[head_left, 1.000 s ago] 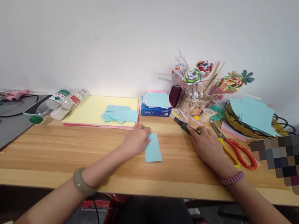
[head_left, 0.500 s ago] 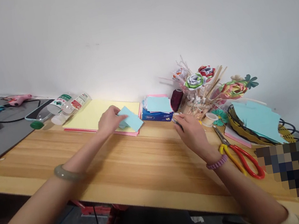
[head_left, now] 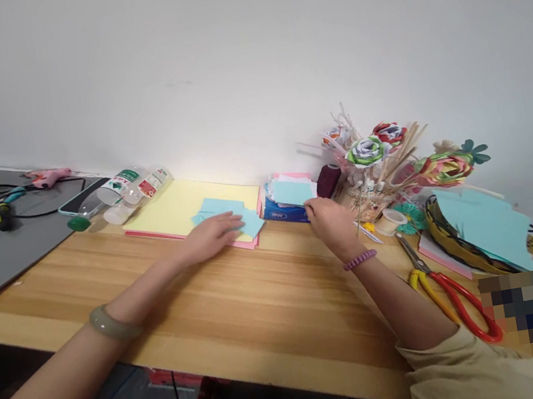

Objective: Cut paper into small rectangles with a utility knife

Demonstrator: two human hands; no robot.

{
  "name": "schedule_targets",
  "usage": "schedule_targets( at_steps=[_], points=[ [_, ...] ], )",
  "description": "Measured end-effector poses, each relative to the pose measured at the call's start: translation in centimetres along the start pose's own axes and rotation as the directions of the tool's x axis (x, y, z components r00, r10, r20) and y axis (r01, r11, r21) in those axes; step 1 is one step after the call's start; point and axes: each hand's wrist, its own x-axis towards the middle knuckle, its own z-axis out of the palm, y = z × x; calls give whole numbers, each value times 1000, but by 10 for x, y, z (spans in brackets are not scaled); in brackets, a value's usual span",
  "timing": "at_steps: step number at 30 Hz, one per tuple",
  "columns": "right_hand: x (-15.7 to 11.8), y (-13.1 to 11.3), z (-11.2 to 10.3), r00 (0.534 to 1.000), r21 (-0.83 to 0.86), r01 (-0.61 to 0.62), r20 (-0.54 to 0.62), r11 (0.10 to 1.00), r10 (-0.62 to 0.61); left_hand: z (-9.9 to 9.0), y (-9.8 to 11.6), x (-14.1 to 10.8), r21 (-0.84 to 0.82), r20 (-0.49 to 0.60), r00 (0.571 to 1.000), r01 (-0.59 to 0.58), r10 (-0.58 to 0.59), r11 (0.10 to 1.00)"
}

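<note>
Blue slips [head_left: 221,204] askew under left hand [head_left: 210,238]; rear one's long axis sideways.

We count one blue box [head_left: 279,215]. Left of box: our one left hand [head_left: 209,239], two clear bottles [head_left: 147,186], one phone [head_left: 84,198], one pink glue gun [head_left: 48,177]; turquoise slips [head_left: 219,205] there overlap, number unclear to us. At box's front right corner: our one right hand [head_left: 332,226]. Right of box: one maroon roll [head_left: 329,181], four paper roses [head_left: 367,151] in sight, one white spool [head_left: 389,221], one pair of scissors [head_left: 434,276], one yellow-black basket [head_left: 448,243].
</note>
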Motion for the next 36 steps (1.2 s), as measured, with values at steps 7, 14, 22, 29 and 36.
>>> schedule_targets(
  at_steps=[7, 14, 22, 29, 36],
  points=[
    [6, 0, -12, 983, 108, -10, -181, 994, 30, 9, 15, 5, 137, -32, 999, 13, -9, 991],
    [-81, -13, -50, 859, 90, 449, -318, 889, -401, 19, 86, -36, 168, -401, 875, -221, 271, 961],
    [-180, -24, -47, 868, 383, 494, -165, 780, -468, 37, 123, -88, -54, -177, 862, -491, 476, 869],
    [-191, -21, -42, 983, 625, 169, -48, 762, -179, 28, 138, -102, -478, -54, 989, -145, 137, 866],
    [-198, -36, -28, 970, 592, -216, 37, 776, 242, 38, 152, -104, -363, 26, 952, 292, -304, 885]
  ],
)
